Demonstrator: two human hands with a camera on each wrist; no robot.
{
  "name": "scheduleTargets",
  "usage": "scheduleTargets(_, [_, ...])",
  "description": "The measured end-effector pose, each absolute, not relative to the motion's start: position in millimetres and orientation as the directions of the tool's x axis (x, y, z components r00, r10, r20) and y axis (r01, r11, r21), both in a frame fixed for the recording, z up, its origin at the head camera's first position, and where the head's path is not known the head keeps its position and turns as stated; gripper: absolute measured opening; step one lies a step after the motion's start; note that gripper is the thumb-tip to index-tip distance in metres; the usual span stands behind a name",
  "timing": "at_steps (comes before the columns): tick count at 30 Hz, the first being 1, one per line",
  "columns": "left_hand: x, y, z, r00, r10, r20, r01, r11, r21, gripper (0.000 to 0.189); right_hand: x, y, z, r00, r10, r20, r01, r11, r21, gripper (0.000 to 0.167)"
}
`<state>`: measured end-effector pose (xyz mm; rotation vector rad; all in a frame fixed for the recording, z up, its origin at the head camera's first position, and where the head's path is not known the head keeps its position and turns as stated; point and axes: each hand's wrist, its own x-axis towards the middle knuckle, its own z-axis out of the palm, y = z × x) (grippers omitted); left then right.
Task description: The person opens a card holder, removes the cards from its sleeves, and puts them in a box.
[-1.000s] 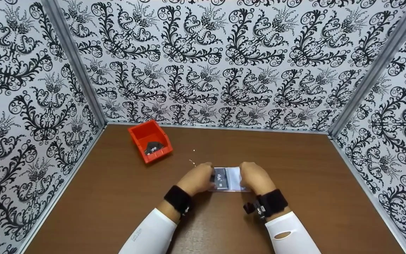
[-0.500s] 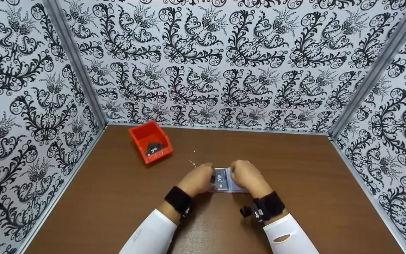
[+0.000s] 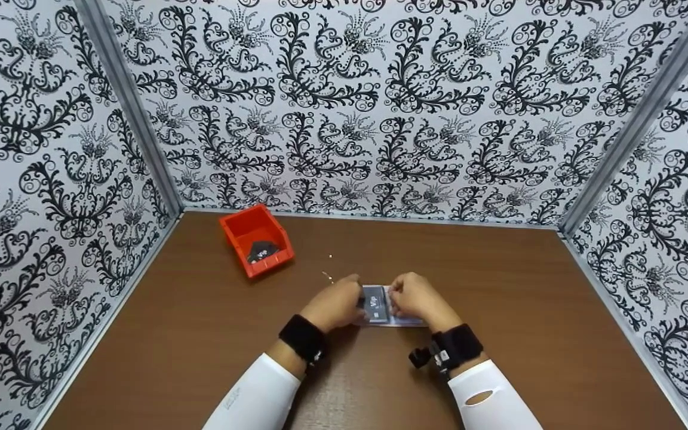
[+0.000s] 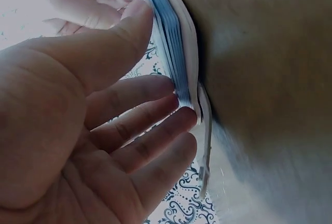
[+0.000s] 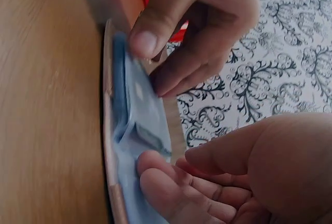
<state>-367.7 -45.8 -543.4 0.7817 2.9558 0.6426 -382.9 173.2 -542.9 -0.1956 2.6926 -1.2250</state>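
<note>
A card holder [image 3: 384, 324] with clear sleeves lies spread on the table, a grey card [image 3: 374, 303] marked "Vip" in its left side. My left hand [image 3: 335, 303] grips the holder's left side. Its thumb and fingers stand at the edge of the bluish page stack [image 4: 168, 32] in the left wrist view. My right hand [image 3: 417, 296] is over the right side, near the fold. In the right wrist view its loosely bent fingers [image 5: 158, 185] touch the bluish sleeve [image 5: 129, 177], while the thumb stands apart from them. The underside of the holder is hidden.
A red bin [image 3: 255, 239] with dark cards [image 3: 262, 251] inside stands at the back left. A few small white specks [image 3: 328, 276] lie on the brown table [image 3: 499, 286] beyond the left hand. Patterned walls [image 3: 344, 119] enclose the back and both sides.
My right hand has moved left from the holder's right end to near the fold, and its fingertips have come into view. The left hand has stayed in place.
</note>
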Motion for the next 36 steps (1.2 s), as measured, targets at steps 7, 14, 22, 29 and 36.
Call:
scheduleTargets(7, [-367, -45, -542, -0.862, 0.496, 0.107, 0.501, 0.799, 0.333, 0.028, -386, 177, -547, -0.970, -0.189, -0.155, 0.018, 0.576, -0.817, 0.016])
scheduleTargets(14, [-364, -40, -540, -0.856, 0.502, 0.124, 0.517, 0.823, 0.235, 0.029, -389, 178, -549, -0.969, -0.135, -0.205, 0.104, 0.530, -0.842, 0.024])
scheduleTargets(22, [-364, -34, -544, -0.845, 0.523, 0.115, 0.535, 0.826, 0.178, 0.033, -388, 182, -548, -0.968, -0.124, -0.216, 0.117, 0.543, -0.832, 0.027])
scheduleTargets(29, [-365, -35, -547, -0.815, 0.564, 0.129, 0.579, 0.796, 0.175, 0.029, -389, 182, -551, -0.969, -0.132, -0.210, 0.111, 0.525, -0.844, 0.013])
scheduleTargets(36, [-367, -36, -549, -0.807, 0.573, 0.145, 0.591, 0.781, 0.202, 0.026, -389, 179, -549, -0.964, -0.121, -0.238, 0.152, 0.485, -0.861, 0.007])
